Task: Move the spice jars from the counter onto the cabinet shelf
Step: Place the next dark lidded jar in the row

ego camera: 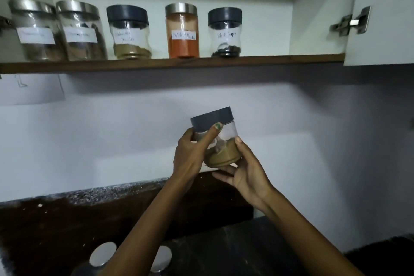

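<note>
- i have one spice jar point(216, 139) in both hands, lifted off the counter point(67, 215) and tilted, well below the shelf point(170, 63).
- my left hand point(190, 154) wraps its side, thumb curled up to the dark lid; my right hand point(244, 170) cups the base, thumb on the glass.
- five jars already stand on the shelf; the open spot lies right of the black pepper jar point(224, 32).
- two steel lids point(103, 253) show low on the counter, so i judge more jars wait.
- next: straighten it, raise it past the shelf edge, set it down upright.
</note>
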`<state>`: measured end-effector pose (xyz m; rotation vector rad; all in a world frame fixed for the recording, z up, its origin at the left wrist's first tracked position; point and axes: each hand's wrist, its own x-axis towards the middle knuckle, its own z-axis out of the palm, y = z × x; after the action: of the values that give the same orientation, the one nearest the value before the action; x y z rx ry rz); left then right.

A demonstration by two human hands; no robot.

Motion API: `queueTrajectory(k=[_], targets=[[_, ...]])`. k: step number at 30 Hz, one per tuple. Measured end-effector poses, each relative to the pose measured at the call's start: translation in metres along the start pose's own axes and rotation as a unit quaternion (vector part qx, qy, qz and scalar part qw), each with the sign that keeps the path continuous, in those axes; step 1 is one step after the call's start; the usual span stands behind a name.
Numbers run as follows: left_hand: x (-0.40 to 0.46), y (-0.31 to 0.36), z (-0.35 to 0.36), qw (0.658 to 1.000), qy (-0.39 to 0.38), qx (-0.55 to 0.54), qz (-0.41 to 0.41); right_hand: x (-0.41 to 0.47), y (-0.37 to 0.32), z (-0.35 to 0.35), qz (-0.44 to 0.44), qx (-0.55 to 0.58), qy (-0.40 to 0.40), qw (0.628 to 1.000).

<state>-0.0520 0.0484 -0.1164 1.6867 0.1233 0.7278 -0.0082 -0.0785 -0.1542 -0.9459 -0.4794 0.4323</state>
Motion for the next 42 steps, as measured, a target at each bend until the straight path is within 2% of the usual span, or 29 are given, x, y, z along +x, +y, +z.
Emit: queueTrajectory(k=[3, 11, 18, 24, 27, 32, 35, 39, 42], targets=[[-0.003, 0.006, 0.0, 1.0, -0.006, -0.022, 0.006, -0.001, -0.001, 0.004, -0.005, 0.042, -0.02, 0.999], [-0.012, 0.017, 0.008, 0.998, -0.045, -0.023, 0.026, -0.007, -0.012, 0.019, -0.067, 0.116, 0.013, 0.991], [-0.021, 0.016, 0.016, 0.999, -0.024, 0.01, 0.033, -0.013, -0.025, 0.038, -0.138, 0.089, 0.116, 0.98], [-0.026, 0.023, 0.015, 0.997, -0.058, -0.021, 0.037, -0.021, -0.032, 0.045, -0.156, 0.095, 0.123, 0.975], [-0.024, 0.027, 0.014, 0.997, -0.059, -0.036, 0.041, -0.027, -0.04, 0.043, -0.146, 0.131, 0.1, 0.975], [-0.024, 0.032, 0.014, 0.994, -0.066, -0.063, 0.058, -0.035, -0.06, 0.043, -0.038, 0.184, 0.064, 0.98], [-0.025, 0.037, 0.015, 0.992, -0.085, -0.076, 0.054, -0.039, -0.065, 0.046, -0.019, 0.193, 0.024, 0.981], [-0.029, 0.044, 0.018, 0.991, -0.091, -0.077, 0.066, -0.042, -0.065, 0.052, -0.085, 0.158, 0.059, 0.982], [-0.035, 0.048, 0.023, 0.988, -0.092, -0.067, 0.104, -0.043, -0.065, 0.058, -0.172, 0.045, 0.13, 0.975]])
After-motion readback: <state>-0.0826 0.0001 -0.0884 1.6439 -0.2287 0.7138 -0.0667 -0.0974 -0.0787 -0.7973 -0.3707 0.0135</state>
